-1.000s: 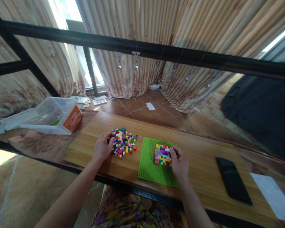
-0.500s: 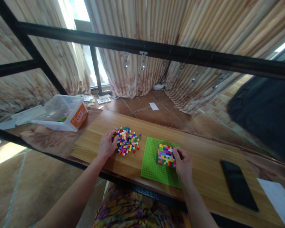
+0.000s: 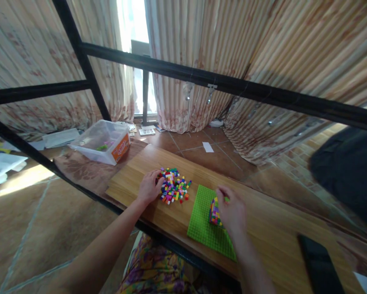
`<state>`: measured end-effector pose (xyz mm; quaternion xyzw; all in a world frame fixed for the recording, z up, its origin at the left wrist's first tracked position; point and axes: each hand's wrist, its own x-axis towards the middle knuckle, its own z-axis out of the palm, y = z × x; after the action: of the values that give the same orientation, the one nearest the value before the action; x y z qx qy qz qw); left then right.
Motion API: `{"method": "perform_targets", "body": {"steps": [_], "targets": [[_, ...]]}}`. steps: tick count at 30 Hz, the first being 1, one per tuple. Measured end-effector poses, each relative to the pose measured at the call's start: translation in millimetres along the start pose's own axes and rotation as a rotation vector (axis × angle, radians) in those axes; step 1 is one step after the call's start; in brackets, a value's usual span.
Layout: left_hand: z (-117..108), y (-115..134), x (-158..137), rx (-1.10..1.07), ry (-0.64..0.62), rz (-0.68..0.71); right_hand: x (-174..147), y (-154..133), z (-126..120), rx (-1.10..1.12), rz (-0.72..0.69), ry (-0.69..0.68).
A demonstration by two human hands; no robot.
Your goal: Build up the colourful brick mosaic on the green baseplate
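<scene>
At the left edge of a loose pile of small coloured toy bricks [image 3: 174, 187], my left hand [image 3: 149, 188] rests with its fingers bent among the bricks and its thumb apart from them. A green studded baseplate [image 3: 198, 218] lies to the right of the pile. On it stands a block built of many-coloured bricks [image 3: 214, 214], its right part hidden by my right hand [image 3: 232, 210]. The fingers of that hand are drawn together over the block's top far side; whatever is between the fingertips is hidden.
A black phone [image 3: 319, 263] lies at the right end of the wooden board [image 3: 263, 220]. Beyond the board's left end stands a clear plastic box [image 3: 94, 141] with an orange label. A black metal rail [image 3: 177, 69] crosses in front of the curtains.
My right hand has moved from the block's right side to over its top, hiding more of it. My left hand stays at the pile. The view has turned left.
</scene>
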<state>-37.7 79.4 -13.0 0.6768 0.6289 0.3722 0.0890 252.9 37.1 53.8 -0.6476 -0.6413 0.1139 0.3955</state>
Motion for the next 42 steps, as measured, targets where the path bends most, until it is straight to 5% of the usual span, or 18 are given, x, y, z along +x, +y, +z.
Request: {"method": "perform_targets", "body": {"steps": [4, 8, 13, 20, 25, 27, 32, 36, 42], "targets": [[-1, 2, 0, -0.034, 0.001, -0.012, 27, -25, 48, -0.167, -0.028, -0.254], [-3, 4, -1, -0.057, 0.016, -0.01, 44, -30, 86, -0.216, -0.007, -0.305], [-4, 6, -2, -0.077, 0.017, -0.025, 48, -29, 101, -0.215, 0.044, -0.334], [-7, 5, -1, -0.138, 0.074, -0.071, 32, -32, 73, -0.003, 0.035, -0.294], [-24, 27, -18, -0.229, 0.287, -0.134, -8, -39, 33, 0.541, 0.229, -0.236], [-31, 52, -32, -0.358, 0.207, -0.142, -24, -44, 21, 0.679, 0.308, -0.191], [-37, 124, -67, -0.808, -0.266, -0.114, -49, -56, 2, 0.816, 0.362, -0.139], [-33, 151, -77, -0.938, -0.316, -0.178, -62, -61, -8, 0.852, 0.368, -0.13], [-28, 158, -83, -0.9, -0.42, -0.181, -77, -52, -14, 0.906, 0.423, -0.12]]}}
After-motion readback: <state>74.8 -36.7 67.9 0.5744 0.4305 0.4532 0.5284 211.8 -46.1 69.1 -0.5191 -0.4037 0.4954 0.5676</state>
